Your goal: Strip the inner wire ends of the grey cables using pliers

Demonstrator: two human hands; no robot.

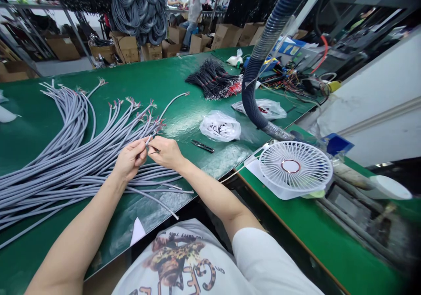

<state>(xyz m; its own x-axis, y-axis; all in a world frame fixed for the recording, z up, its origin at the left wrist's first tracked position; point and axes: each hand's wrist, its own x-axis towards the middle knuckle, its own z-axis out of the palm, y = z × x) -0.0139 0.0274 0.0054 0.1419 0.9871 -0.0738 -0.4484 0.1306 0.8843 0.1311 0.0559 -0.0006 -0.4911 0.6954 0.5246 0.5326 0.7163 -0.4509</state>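
A wide bundle of several grey cables (66, 154) lies across the green table (138, 80), their stripped ends fanned out with thin coloured wires showing. My left hand (130, 160) is closed in a pinch on the end of one grey cable (148, 139). My right hand (167, 152) is closed beside it, fingertips touching the same cable end, with a thin dark tool tip showing under its fingers. Both hands rest over the bundle near the table's front edge.
Black tweezers (203, 145) lie right of my hands. Two clear bags of parts (220, 126) (265, 108), a pile of black-and-red wires (215, 82), a blue hose (259, 62) and a white fan (294, 167) stand to the right. Boxes and two seated people (190, 9) are behind.
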